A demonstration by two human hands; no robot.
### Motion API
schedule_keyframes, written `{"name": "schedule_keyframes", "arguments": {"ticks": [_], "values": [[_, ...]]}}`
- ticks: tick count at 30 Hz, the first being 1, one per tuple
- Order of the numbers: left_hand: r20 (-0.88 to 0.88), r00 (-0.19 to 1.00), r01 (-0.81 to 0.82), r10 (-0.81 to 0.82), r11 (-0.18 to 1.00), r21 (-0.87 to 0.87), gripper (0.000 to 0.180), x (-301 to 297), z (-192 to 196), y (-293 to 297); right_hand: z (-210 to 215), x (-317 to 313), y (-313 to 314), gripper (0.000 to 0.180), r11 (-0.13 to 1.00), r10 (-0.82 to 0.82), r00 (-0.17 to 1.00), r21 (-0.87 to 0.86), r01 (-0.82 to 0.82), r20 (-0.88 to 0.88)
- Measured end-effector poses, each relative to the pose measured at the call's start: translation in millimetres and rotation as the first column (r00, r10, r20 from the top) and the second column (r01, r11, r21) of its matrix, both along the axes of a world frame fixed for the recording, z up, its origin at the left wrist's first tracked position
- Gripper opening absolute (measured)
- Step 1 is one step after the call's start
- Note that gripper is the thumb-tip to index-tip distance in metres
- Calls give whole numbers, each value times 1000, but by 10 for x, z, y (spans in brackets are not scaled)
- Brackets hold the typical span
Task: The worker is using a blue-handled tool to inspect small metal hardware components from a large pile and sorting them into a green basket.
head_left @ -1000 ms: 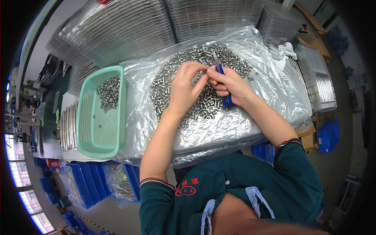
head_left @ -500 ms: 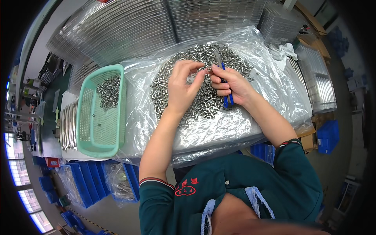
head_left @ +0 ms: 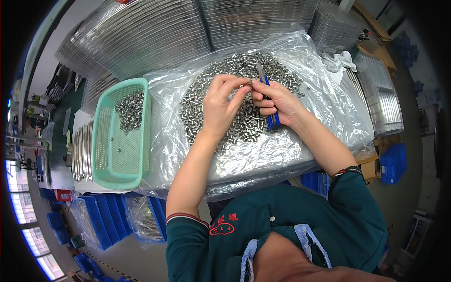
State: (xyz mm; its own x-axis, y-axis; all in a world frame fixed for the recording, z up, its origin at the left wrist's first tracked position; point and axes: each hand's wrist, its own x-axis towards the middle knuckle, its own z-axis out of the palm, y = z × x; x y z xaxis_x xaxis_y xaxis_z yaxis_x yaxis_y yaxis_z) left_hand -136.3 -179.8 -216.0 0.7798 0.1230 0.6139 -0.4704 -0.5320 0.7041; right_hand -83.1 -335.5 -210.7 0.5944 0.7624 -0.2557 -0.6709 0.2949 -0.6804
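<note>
Above a heap of small shiny metal fittings (head_left: 244, 123), my two hands meet fingertip to fingertip. Between them is one small metal fitting (head_left: 250, 83), largely covered by the fingers. My left hand (head_left: 220, 101) pinches it with thumb and forefinger. The thumb and forefinger of my right hand (head_left: 277, 101) touch the same fitting from the other side. Curled in the right palm lie blue-handled pliers (head_left: 272, 117), their grey jaws pointing away from me and their handle ends sticking out below the fingers.
A mint-green plastic basket (head_left: 145, 155) at the left holds more fittings in its far part. Clear plastic sheeting (head_left: 164, 117) covers the table under the heap. Stacked clear trays (head_left: 141, 37) line the back, with another stack (head_left: 380, 94) at the right. Blue bins (head_left: 105, 221) stand below the table's left side.
My left hand has moved slightly right, its thumb and forefinger closing onto the fitting at my right fingertips. My right hand, with the pliers, has hardly moved.
</note>
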Motion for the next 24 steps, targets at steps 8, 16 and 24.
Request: {"name": "schedule_keyframes", "arguments": {"ticks": [8,16,24], "values": [[36,999,2,-3,1000,21,17,-11,25,-13,-1,-4,4,16,1000,-4,1000,-3,4,-13],[12,1000,13,-13,1000,10,16,-19,31,-6,4,-1,6,15,1000,-17,1000,-18,17,17],[34,999,34,-34,999,13,14,6,-10,-18,27,-16,4,9,1000,-7,1000,-14,7,2]]}}
